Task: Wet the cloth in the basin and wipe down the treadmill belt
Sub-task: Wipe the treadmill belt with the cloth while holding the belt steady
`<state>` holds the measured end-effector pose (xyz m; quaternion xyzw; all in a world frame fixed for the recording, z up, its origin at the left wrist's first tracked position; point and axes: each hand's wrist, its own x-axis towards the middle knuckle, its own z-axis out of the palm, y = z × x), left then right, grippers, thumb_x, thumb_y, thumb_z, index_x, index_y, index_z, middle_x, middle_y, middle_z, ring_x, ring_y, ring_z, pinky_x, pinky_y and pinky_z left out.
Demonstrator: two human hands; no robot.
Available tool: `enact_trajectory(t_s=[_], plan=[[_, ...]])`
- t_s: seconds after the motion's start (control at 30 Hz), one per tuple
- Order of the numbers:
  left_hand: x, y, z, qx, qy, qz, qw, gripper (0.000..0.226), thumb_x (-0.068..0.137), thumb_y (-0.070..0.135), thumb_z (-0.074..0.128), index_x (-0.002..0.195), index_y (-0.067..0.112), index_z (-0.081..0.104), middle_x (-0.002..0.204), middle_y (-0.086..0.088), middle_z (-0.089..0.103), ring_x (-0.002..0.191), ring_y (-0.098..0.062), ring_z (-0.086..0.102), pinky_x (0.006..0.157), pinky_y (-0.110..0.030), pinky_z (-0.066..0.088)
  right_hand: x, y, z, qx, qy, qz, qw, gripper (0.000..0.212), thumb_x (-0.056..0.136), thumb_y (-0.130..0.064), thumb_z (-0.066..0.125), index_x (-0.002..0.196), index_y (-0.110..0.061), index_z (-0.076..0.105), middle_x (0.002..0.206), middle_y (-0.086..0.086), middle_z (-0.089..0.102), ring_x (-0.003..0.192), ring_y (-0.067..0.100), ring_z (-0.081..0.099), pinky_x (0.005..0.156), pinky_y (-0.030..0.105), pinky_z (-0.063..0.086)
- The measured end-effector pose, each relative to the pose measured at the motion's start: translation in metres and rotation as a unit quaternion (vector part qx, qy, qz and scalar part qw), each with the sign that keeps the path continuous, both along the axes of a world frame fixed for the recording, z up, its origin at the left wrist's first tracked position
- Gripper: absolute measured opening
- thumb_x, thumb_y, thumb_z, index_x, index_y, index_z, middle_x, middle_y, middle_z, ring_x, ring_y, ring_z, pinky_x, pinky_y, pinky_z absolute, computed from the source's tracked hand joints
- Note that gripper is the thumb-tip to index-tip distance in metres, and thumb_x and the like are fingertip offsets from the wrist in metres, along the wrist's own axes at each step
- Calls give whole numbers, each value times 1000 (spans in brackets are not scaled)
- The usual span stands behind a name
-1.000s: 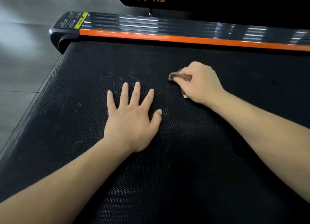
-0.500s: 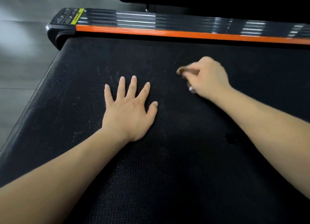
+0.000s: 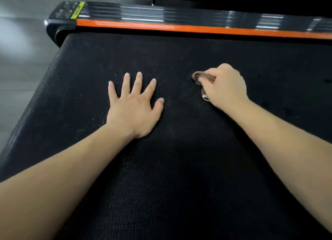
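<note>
Leaning in over the black textured treadmill belt (image 3: 179,168), both bare forearms reach forward from the bottom edge. Left hand (image 3: 133,107) lies palm-down and flat on the belt, fingers fully spread, holding nothing. Right hand (image 3: 224,88) sits to its right, apart from it, knuckles up, fingers curled tight around a small bunched brown cloth (image 3: 202,77) pressed onto the belt; only a brown fold and a pale tag or corner poke out on the thumb side. Light specks dot the belt around the left fingertips. Beyond the hands: orange stripe (image 3: 197,28) along the glossy black side rail (image 3: 161,13), yellow-green label (image 3: 77,10) at its left end. Grey floor (image 3: 21,51) at left.
</note>
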<state>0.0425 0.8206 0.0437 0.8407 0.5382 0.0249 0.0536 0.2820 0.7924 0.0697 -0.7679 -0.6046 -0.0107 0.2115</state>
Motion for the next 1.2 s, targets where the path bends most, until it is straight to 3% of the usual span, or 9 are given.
enact_trajectory(t_s=[0.07,0.23,0.43,0.63,0.77,0.83,0.9,1.03,1.2], plan=[[0,1,0,-2,0,-1,1000,68,98,65,13,161,38,9,171,-4,0,156,-30,-9,121,-64,-6,-13,-9,-4,6,-1,1,1000,25,97,-43,58,113,-32,74,95,-4,50,81,17,52,65,28,32],[-1,0,1,-2,-2,-1,1000,68,99,65,14,161,37,10,171,-4,0,156,-31,-9,121,-64,-5,-45,-67,-5,4,22,160,987,21,89,-39,71,107,-30,77,93,-2,59,79,19,60,67,30,47],[-1,0,3,-8,6,0,1000,69,98,65,13,161,37,11,171,-5,1,156,-31,-8,121,-64,-6,-23,-51,-1,-2,7,15,1000,22,97,-44,59,113,-39,73,91,-9,48,75,10,52,58,23,32],[-2,-1,4,-9,5,-7,1000,69,98,64,16,161,36,13,171,-7,2,156,-32,-7,121,-65,-6,-66,-129,-3,-10,48,190,980,22,89,-46,63,96,-32,79,87,-4,57,66,16,60,62,32,52],[-7,-10,11,-37,-3,-25,999,66,101,61,21,161,35,14,171,-6,1,157,-29,-8,122,-61,-8,-27,-96,-1,-5,1,25,1000,22,96,-46,58,112,-41,73,93,-9,48,76,11,53,67,28,38],[-11,-27,15,-52,-8,-33,998,65,102,59,21,161,34,14,171,-6,0,157,-29,-8,122,-59,-8,-36,-103,-5,-7,7,13,1000,24,96,-46,57,112,-37,74,94,-7,50,75,13,57,69,30,42],[-17,-53,13,-47,-12,-49,998,65,102,59,19,161,34,13,171,-5,0,157,-29,-8,123,-58,-8,-65,-131,-7,2,27,96,995,26,92,-47,58,105,-33,76,92,-3,54,71,17,62,69,34,52],[-33,-88,6,-10,-19,-75,997,72,95,60,11,161,31,18,171,-7,6,157,-29,-2,124,-56,-3,-79,-169,3,-28,40,248,968,28,88,-42,60,96,-23,79,84,2,57,62,22,58,58,27,47],[-33,-89,4,-5,-18,-75,997,72,95,59,11,161,32,18,171,-6,6,157,-27,-4,124,-54,-6,-44,-150,-5,26,58,92,994,20,89,-36,70,104,-25,78,91,-2,58,67,19,62,62,39,56]])
